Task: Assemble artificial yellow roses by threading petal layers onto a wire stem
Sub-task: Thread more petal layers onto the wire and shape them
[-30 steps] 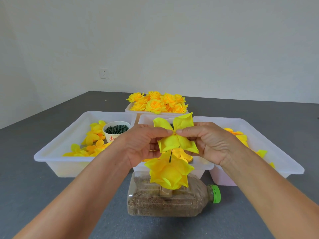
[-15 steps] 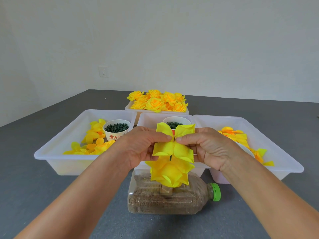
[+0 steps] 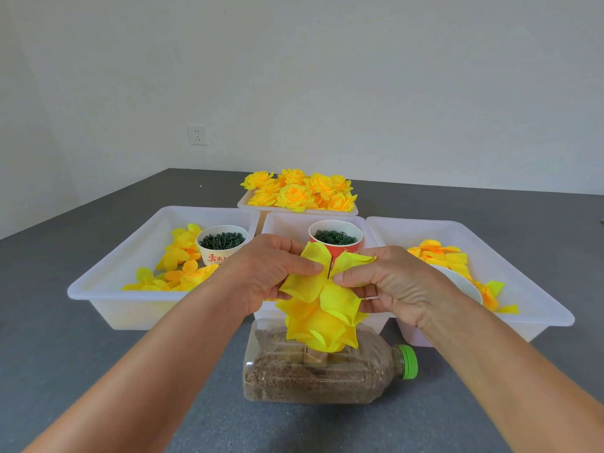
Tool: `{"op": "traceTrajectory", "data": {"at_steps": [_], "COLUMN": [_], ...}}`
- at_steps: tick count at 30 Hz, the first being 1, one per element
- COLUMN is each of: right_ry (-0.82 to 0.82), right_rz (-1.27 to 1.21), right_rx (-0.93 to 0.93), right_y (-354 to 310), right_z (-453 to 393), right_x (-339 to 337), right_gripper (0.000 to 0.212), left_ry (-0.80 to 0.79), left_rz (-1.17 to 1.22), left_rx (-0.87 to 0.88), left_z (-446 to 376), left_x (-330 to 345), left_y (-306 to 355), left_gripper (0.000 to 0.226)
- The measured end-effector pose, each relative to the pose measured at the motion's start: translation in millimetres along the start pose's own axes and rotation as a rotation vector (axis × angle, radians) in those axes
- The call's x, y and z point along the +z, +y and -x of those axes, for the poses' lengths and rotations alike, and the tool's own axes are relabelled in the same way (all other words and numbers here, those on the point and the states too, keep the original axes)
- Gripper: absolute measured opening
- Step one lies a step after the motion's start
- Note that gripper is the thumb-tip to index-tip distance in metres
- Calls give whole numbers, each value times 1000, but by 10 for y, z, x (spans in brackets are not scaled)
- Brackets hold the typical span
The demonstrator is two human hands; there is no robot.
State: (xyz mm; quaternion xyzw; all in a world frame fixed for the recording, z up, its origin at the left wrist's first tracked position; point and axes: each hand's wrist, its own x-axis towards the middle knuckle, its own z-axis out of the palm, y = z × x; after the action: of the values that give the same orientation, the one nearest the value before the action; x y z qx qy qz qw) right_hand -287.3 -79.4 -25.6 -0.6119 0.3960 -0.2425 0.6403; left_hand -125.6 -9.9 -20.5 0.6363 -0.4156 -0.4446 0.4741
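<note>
A half-built yellow rose [image 3: 322,325] stands upside down on a thin dark wire stem [image 3: 328,271], whose tip pokes up between my hands. The stem rises from a sand-filled plastic bottle [image 3: 313,374] lying on its side. A yellow petal layer [image 3: 318,279] sits on the wire, just above the stacked petals. My left hand [image 3: 264,273] pinches the layer's left side. On the layer's right side, my right hand [image 3: 389,286] pinches it with thumb and forefinger beside the wire.
Three white trays sit behind the bottle: left tray [image 3: 108,289] with loose petals and a cup of dark green parts [image 3: 222,243], middle tray [image 3: 284,223] with a red cup of green rings [image 3: 335,238], right tray [image 3: 536,299] with petals. A far tray [image 3: 299,194] holds finished roses.
Both hands have moved the petal layer down the wire, from well above the rose to resting against its stacked petals. More wire tip shows above the layer.
</note>
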Motion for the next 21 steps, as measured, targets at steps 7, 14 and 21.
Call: {"op": "traceTrajectory", "data": {"at_steps": [7, 14, 21], "right_ry": [-5, -12, -7], "right_rz": [57, 99, 104], "right_rx": [25, 28, 37], "right_y": [6, -8, -14], "right_z": [21, 29, 24], "right_x": [20, 9, -3], "right_gripper": [33, 28, 28], "left_ry": [29, 37, 29], "left_rz": [-124, -172, -184], "left_rx": [17, 11, 0], "left_z": [-7, 2, 1], "left_x": [-1, -1, -1], "left_y": [1, 11, 17], "left_gripper": [17, 16, 18]}}
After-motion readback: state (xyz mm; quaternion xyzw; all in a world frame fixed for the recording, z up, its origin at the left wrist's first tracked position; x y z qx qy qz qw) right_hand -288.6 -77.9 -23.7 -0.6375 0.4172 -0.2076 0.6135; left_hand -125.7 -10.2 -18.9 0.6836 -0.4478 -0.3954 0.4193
